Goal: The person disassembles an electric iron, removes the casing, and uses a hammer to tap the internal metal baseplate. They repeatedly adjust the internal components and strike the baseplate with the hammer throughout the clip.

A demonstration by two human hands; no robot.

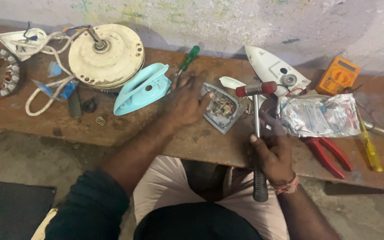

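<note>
You are wearing the only camera on your head, and it is looking steeply down and forward over your lap at the wooden bench [192,142]. The bench is running across the whole frame from side to side, and the pale wall [227,22] is closing the view just behind it. The floor is showing in front of the bench, at the lower corners. The camera is sitting close, within arm's reach of the bench. There is no second view.
</note>
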